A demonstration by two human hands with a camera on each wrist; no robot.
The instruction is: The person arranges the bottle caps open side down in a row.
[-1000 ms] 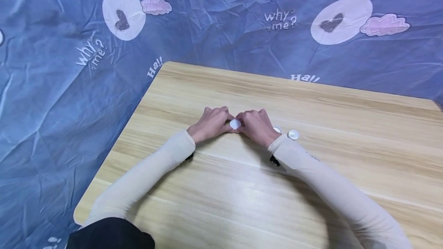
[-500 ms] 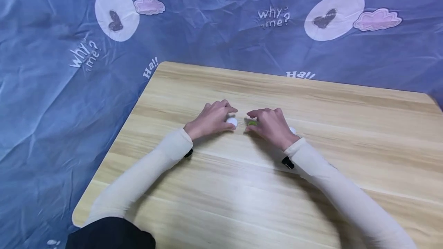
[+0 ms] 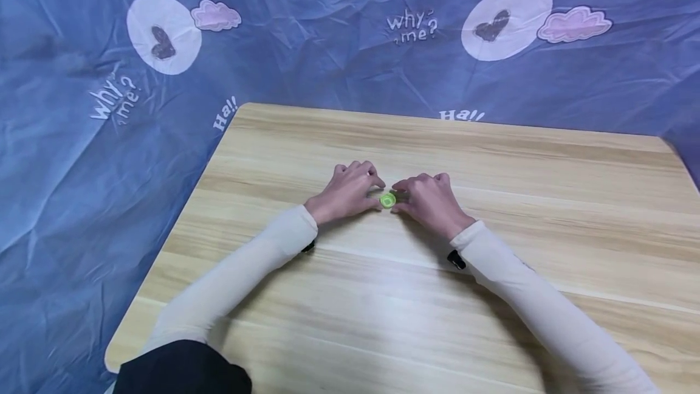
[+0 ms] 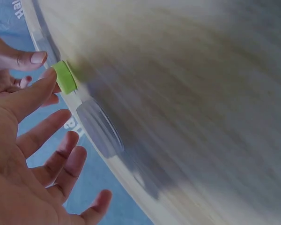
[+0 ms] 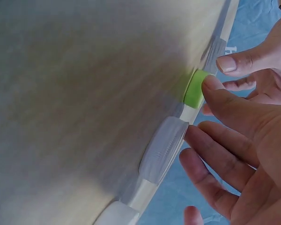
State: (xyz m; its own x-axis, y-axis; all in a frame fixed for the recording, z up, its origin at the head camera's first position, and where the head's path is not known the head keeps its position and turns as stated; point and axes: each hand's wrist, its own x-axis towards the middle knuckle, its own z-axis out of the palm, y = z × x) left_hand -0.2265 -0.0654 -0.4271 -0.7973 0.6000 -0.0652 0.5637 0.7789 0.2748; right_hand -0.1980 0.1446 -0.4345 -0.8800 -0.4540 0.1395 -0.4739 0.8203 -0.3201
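In the head view, a small round green bottle cap [image 3: 387,200] lies on the table between my hands. My left hand [image 3: 346,192] is at its left, with thumb and forefinger parted in a curve. From the right, my right hand [image 3: 434,202] faces it the same way. Both wrist views put the thumb tips at the green cap's edge; firm contact is unclear. A whitish cap [image 4: 100,129] sits by my left fingers in the left wrist view. Beside my right fingers are a ridged whitish cap [image 5: 163,150] and another white cap [image 5: 116,214].
The caps stand in a row on a pale wooden table [image 3: 339,297]. Behind and left of it hangs a blue printed cloth [image 3: 328,35]. From above, my hands hide the whitish caps.
A second ago both hands pinched a white cap. They have let go of it, the right hand moving right first, then the left. Both now stand around the green cap.
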